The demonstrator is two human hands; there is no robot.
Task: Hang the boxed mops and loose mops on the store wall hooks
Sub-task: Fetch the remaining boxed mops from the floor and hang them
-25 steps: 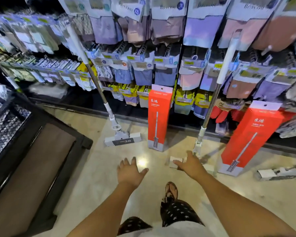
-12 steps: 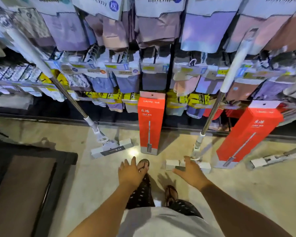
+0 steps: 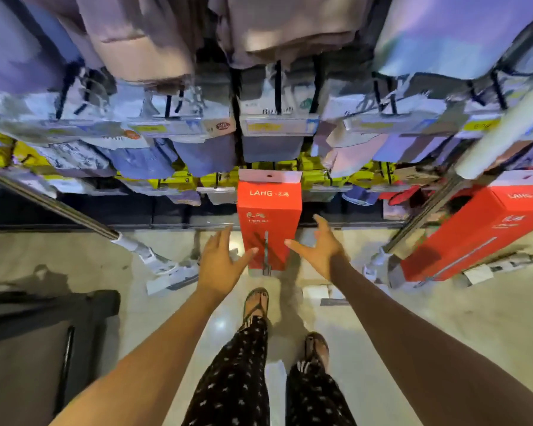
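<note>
A tall red mop box [image 3: 268, 210] with a white hang tab stands upright on the floor against the display wall, straight ahead. My left hand [image 3: 219, 262] is open just left of its lower part, thumb near the box edge. My right hand [image 3: 320, 247] is open just right of it, fingers spread. Neither hand grips the box. A second red mop box [image 3: 474, 232] leans at the right. One loose mop [image 3: 163, 269] leans from the left with its flat head on the floor. Another loose mop [image 3: 425, 216] leans from the right.
The wall carries packed rows of hanging garment packs [image 3: 197, 124] on hooks with price tags. A dark cart or platform [image 3: 37, 333] sits on the floor at the left. My sandalled feet stand on the pale tiled floor [image 3: 443, 318]. A further mop head [image 3: 486, 270] lies at far right.
I have stepped closer to the wall, so the middle red box now lies between my hands. Both hands rose and moved forward to either side of it.
</note>
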